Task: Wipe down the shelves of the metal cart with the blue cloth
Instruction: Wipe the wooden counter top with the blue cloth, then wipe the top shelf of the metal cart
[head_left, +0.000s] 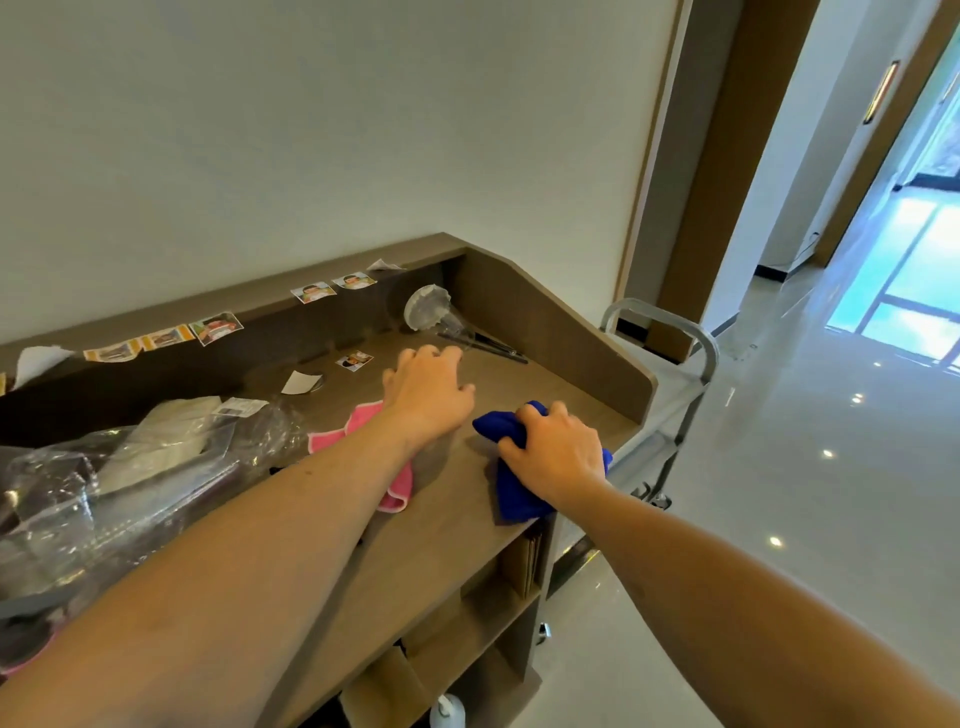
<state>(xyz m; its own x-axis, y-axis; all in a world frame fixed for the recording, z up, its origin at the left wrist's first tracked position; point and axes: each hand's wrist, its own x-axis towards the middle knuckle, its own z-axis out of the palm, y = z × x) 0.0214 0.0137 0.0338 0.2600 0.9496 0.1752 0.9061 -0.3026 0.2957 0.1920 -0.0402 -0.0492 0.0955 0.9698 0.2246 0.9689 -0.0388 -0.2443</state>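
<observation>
The blue cloth (511, 483) lies bunched near the right front corner of a brown wooden counter (467, 525). My right hand (558, 452) is closed over its top, fingers gripping the fabric. My left hand (423, 392) hovers further back over the counter with its fingers spread and nothing in it. The metal cart (680, 374) stands past the counter's right end; only its curved handle and part of its top shelf show, the rest is hidden behind the counter's side panel.
A pink cloth (363, 431) lies under my left forearm. Crumpled clear plastic bags (104, 483) fill the counter's left. A clear funnel-like utensil (441, 322) rests at the back corner. Photo stickers (215, 328) line the ledge. Shiny floor (779, 493) spreads right.
</observation>
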